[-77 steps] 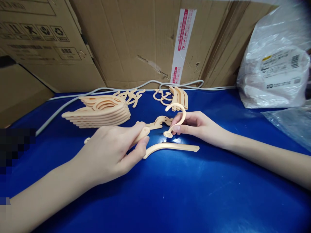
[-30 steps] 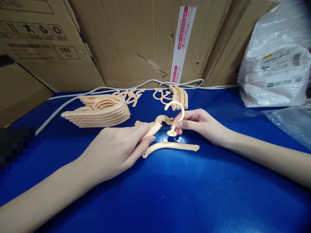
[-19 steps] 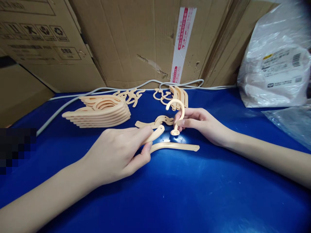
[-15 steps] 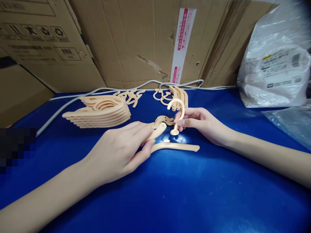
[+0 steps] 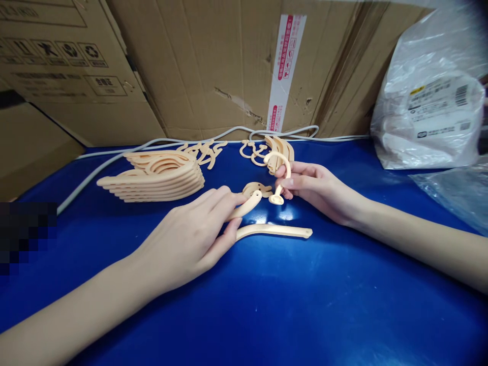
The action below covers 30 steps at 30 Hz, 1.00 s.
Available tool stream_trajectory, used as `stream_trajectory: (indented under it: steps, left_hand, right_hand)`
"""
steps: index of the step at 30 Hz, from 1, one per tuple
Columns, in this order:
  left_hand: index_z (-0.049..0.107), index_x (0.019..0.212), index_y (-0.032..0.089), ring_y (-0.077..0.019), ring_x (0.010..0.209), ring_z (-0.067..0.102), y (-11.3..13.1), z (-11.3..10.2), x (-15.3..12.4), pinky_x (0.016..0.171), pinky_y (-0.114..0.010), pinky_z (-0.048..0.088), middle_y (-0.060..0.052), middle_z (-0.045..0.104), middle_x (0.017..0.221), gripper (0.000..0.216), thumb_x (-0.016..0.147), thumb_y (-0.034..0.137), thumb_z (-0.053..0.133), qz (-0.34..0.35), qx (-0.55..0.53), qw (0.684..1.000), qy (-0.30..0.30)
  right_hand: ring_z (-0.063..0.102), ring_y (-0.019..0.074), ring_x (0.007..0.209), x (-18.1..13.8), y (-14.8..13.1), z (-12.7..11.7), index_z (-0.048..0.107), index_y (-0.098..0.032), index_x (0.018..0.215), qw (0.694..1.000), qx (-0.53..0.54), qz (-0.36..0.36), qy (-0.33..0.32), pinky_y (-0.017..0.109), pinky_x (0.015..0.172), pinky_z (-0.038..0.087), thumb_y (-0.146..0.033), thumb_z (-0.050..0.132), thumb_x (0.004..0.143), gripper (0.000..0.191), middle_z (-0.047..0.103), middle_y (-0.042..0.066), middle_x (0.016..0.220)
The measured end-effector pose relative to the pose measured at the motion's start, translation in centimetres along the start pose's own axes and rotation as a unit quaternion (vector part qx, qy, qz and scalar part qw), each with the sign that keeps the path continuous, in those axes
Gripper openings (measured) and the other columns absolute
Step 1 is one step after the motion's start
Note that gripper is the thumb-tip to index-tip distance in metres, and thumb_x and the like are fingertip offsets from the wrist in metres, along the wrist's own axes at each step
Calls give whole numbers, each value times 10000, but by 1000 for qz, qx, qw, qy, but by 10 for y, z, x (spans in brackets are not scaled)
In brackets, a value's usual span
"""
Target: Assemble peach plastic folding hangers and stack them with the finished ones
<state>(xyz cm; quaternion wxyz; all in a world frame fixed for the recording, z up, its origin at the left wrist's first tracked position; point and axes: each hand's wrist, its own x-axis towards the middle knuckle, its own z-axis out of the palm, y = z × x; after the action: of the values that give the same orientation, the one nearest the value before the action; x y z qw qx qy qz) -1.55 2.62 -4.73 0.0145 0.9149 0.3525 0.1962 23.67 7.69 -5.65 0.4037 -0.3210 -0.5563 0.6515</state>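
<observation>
Cardboard boxes (image 5: 213, 66), filled bag (image 5: 425, 117), hook (image 5: 288, 170) in right grip (image 5: 318, 190)

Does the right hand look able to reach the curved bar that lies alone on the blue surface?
Probably yes: the right end of the curved bar lies uncovered near the right hand, with nothing visible between them. However, that hand pinches a hook, which might make grasping awkward.

White glare on blue tabletop (image 5: 263, 305)

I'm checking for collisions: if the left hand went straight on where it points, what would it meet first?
Probably the hook in the right hand, with the strip in the left hand touching first; depth is unclear.
</observation>
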Motion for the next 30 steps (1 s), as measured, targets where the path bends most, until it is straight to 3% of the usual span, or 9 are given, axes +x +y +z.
stream_trajectory:
  steps: [8, 14, 21, 30]
  left_hand:
    - [562, 1210, 186, -180, 945, 608, -6, 5, 1, 806, -312, 475, -45, 601, 1117, 236, 1061, 236, 386, -23, -41, 999, -7]
    - [556, 1244, 187, -194, 970, 595, -6, 6, 0, 825, -329, 471, -51, 603, 1120, 278, 1074, 248, 346, -13, -45, 999, -20]
    - [555, 1232, 172, -199, 925, 582, -5, 6, 0, 796, -330, 468, -56, 618, 1057, 293, 1076, 267, 327, -12, -51, 998, -23]
    - [533, 1288, 188, -216, 1038, 582, -8, 5, -2, 882, -365, 466, -72, 615, 1165, 302, 1072, 249, 330, -13, -71, 997, -35]
  right_hand:
    - [579, 86, 650, 0, 4, 0, 578, -176, 1064, 1000, -18, -13, 6, 249, 688, 451, -185, 780, 801, 331, 717, -38, 742]
    - [613, 106, 694, 0, 3, 0, 506, -206, 1303, 999, -30, -21, -3, 272, 720, 458, -194, 761, 832, 535, 724, -44, 777]
    - [610, 108, 717, 1, 2, -1, 529, -209, 1322, 999, -36, -19, 2, 264, 697, 438, -212, 772, 829, 549, 705, -46, 771]
    - [611, 134, 748, -1, 2, 1, 540, -206, 1341, 999, -40, -9, 17, 284, 695, 436, -236, 789, 802, 595, 697, -29, 798]
